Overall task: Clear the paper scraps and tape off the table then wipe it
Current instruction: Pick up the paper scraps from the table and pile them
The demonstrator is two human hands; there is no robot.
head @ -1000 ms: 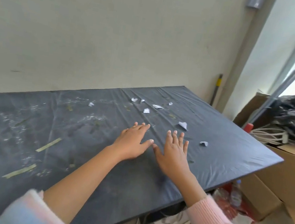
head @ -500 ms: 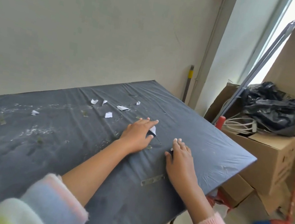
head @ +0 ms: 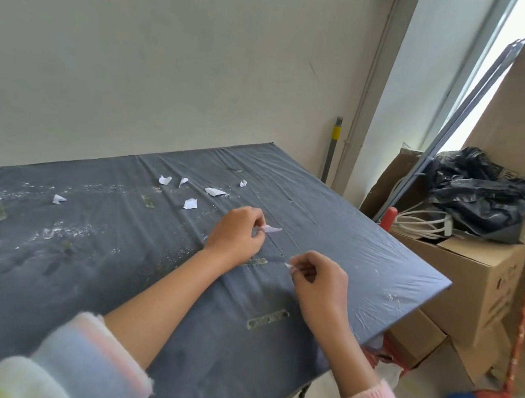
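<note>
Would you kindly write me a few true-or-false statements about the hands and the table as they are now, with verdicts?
1. The left hand pinches a white paper scrap. True.
2. The right hand lies flat on the table. False: its fingers are curled, pinching a tiny white scrap.
3. Loose scraps lie on the table toward the wall. True.
4. No tape is left on the table. False: a tape strip sticks beside the right forearm.
</note>
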